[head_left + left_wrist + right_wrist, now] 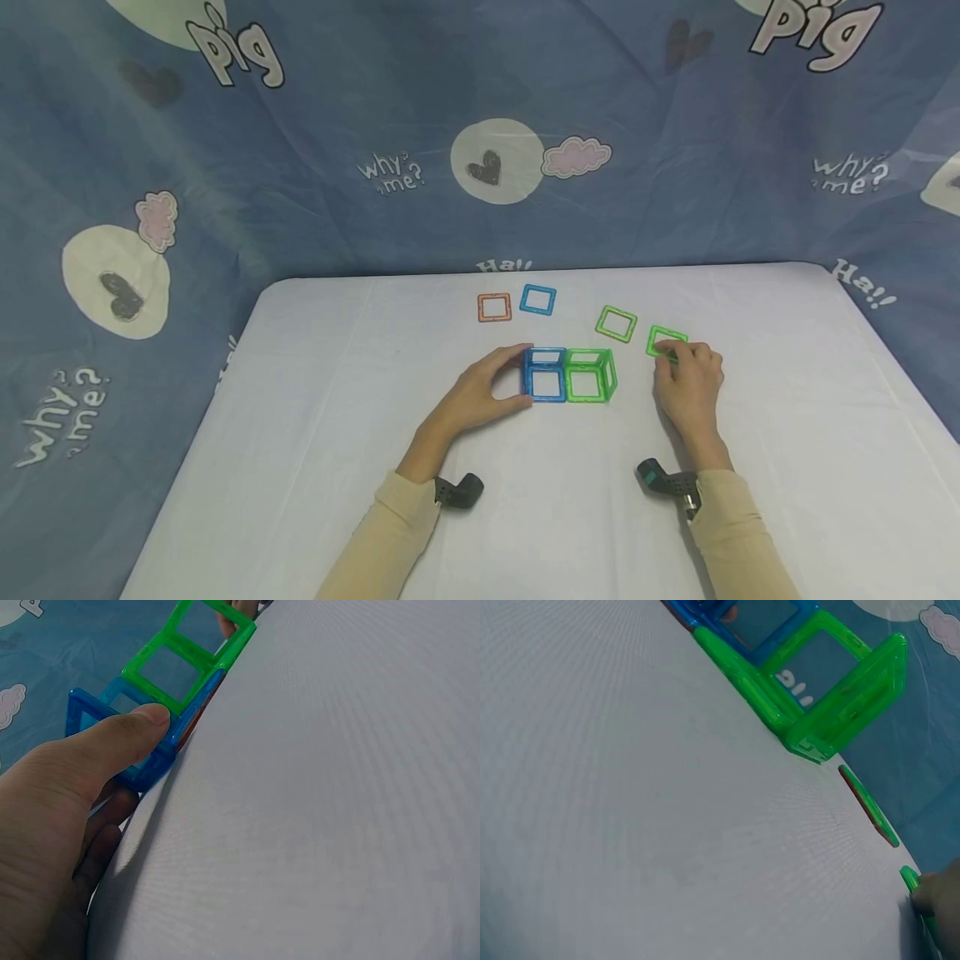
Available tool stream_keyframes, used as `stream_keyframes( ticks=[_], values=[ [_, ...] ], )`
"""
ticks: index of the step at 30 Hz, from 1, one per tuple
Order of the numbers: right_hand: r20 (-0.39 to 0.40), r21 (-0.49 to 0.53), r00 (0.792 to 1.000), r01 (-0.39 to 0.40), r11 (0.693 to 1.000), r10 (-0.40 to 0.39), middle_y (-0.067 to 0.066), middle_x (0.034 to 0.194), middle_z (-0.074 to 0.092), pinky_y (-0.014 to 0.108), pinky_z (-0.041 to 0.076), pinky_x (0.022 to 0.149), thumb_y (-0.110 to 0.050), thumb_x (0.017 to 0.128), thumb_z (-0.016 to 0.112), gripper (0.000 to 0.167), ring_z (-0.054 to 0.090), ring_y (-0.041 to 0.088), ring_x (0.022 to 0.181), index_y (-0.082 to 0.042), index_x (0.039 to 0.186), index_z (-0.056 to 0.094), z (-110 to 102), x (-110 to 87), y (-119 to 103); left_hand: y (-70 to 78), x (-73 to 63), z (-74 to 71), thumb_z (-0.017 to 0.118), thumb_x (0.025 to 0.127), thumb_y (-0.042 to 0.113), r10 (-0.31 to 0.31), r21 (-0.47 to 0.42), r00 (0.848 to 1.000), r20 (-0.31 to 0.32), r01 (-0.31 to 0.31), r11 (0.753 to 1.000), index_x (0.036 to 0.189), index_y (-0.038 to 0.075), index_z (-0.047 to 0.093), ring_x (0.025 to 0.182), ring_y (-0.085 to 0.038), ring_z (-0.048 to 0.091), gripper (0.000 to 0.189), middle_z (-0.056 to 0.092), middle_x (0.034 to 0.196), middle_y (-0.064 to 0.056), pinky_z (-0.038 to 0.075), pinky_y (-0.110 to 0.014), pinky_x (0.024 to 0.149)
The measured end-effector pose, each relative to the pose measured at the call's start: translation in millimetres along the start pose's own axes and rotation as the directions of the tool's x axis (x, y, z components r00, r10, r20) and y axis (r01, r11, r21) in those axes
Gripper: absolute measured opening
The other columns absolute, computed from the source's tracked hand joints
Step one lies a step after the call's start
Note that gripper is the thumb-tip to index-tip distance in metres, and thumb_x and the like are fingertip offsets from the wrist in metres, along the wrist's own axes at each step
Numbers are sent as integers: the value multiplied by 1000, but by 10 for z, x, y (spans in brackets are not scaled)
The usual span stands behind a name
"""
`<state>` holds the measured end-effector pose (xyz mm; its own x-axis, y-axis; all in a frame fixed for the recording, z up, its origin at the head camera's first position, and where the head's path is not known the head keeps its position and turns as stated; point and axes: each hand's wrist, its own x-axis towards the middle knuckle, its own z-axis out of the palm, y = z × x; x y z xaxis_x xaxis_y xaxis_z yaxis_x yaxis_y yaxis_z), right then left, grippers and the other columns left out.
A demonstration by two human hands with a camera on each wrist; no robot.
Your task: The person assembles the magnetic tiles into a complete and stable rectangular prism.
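Observation:
A block built of square magnetic tiles stands mid-table, its left part blue (546, 368) and its right part green (588, 369). My left hand (474, 395) grips the blue end, thumb at the near side and fingers round the far side. In the left wrist view the thumb presses the blue frame (79, 705) beside the green one. To the right, my right hand (692, 387) pinches the edge of a flat green square tile (651, 340); its fingertips cover part of it. Only a bit of this hand (943, 904) shows in the right wrist view.
Another green tile (621, 312) lies flat between the block and the right hand's tile. Farther back lie an orange tile (495, 296) and a blue tile (541, 288). A patterned blue cloth (322, 192) hangs behind the white table (337, 358).

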<state>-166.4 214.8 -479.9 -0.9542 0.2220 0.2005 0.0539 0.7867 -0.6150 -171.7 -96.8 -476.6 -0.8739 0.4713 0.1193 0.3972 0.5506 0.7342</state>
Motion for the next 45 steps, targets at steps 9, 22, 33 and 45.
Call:
stream_keyframes(
  ticks=[9, 22, 33, 45],
  values=[
    [-24, 10, 1000, 17, 1000, -17, 23, 108, 50, 60, 26, 101, -10, 96, 48, 22, 38, 40, 112, 3, 108, 61, 11, 5, 21, 0, 7, 2, 76, 78, 40, 5, -2, 1000, 1, -5, 1000, 144, 36, 34, 126, -8, 49, 77, 53, 133, 10, 33, -31, 114],
    [-169, 183, 981, 128, 975, -97, 19, 103, 51, 50, 28, 94, -14, 98, 50, 22, 39, 35, 104, 3, 107, 60, -22, 32, 7, -13, 12, 14, 75, 78, 41, 20, 8, 1000, -6, -20, 1000, 144, 35, 34, 125, -8, 49, 78, 54, 133, 10, 35, -32, 113],
    [-335, 289, 937, 202, 936, -98, 19, 98, 55, 28, 27, 82, -13, 97, 51, 20, 43, 32, 96, 2, 102, 62, -60, 48, -25, -32, 3, 19, 76, 77, 40, 20, 4, 1000, -18, -20, 1000, 143, 37, 34, 125, -8, 50, 78, 55, 132, 10, 35, -34, 113],
    [-378, 402, 926, 181, 897, -18, -14, 95, 53, 21, 35, 91, -17, 97, 51, 24, 44, -8, 98, 3, 103, 63, -151, 71, -128, -16, -1, 7, 75, 78, 42, 26, 15, 1000, -16, -26, 1000, 145, 31, 35, 125, -9, 50, 79, 55, 132, 8, 35, -34, 113]
  ],
)
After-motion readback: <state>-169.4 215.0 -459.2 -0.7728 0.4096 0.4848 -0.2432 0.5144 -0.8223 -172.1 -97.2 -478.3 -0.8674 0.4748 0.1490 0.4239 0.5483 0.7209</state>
